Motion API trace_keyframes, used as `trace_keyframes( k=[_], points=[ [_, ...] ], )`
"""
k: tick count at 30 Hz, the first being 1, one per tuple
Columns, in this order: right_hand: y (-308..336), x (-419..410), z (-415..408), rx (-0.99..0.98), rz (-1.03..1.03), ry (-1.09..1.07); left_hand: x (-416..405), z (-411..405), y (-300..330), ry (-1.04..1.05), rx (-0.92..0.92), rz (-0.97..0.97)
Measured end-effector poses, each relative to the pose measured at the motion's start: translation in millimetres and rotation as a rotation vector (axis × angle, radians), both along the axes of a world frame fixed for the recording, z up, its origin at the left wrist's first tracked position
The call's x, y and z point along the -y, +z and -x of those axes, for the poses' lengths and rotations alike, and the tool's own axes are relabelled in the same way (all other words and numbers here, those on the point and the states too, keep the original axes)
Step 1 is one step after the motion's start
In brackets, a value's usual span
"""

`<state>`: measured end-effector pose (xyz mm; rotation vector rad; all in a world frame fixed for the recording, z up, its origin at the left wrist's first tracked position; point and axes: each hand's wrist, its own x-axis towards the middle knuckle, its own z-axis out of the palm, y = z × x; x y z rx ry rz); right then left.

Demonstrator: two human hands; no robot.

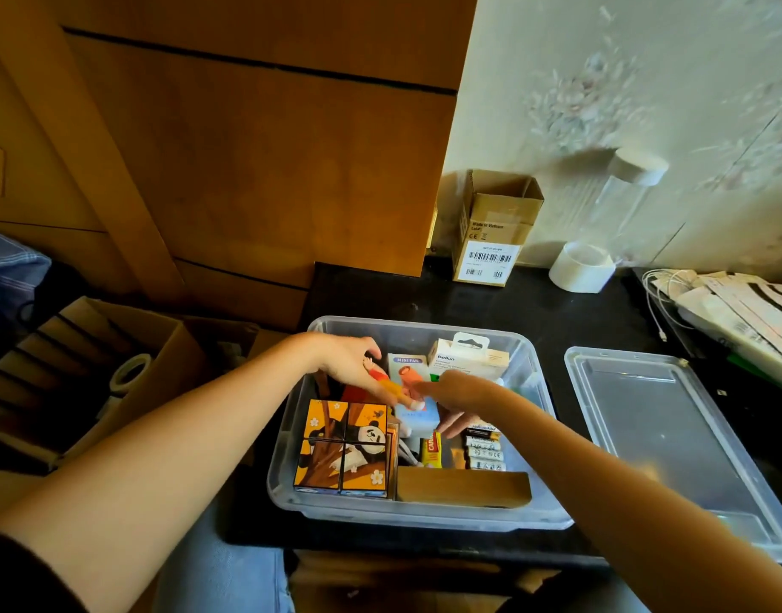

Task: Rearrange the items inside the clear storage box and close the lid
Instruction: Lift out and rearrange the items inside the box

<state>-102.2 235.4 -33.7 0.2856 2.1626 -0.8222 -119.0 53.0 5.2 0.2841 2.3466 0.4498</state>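
Head view: clear storage box (292, 457) is seen open on the dark worktop (535, 311), its lid (659, 440) laid flat just to the right, apart from it. Both hands are reached into the box. A small orange figure (382, 382) is held in the left hand (345, 362), fingers curled round it. The right hand (457, 398) is placed over the mini fan carton (409, 365); its grip cannot be told. Panda picture blocks (343, 449) are packed at the front left, a wooden block (462, 486) at the front right, batteries (484, 453) behind it, a belkin carton (466, 358) at the back.
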Motion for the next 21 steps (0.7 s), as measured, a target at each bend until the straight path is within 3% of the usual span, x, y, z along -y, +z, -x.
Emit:
trace_keyframes(
  k=[4, 6, 10, 12, 15, 18, 21],
  points=[
    [12, -3, -5, -0.369, -0.219, 0.208, 0, -4, -7, 0.046, -0.04, -0.045],
    [20, -9, -10, -0.481, -0.111, 0.264, 1, -5, -8, 0.049, -0.058, -0.039],
    [33, -11, -24, -0.317, 0.309, 0.233, 4, -6, 0, 0.103, -0.091, -0.109],
    [33, -6, -27, -0.265, 0.327, 0.272, 0, -7, 4, 0.156, -0.121, -0.194],
    [34, -5, -28, -0.186, 0.496, 0.135, -3, -6, 12, 0.306, -0.206, -0.411],
    [33, -16, -26, -0.208, 0.588, 0.037, 1, -4, 15, 0.441, -0.12, -0.617],
    [32, -30, -28, -0.286, 0.565, -0.006, 5, -4, 11, 0.502, -0.125, -0.616]
  ],
)
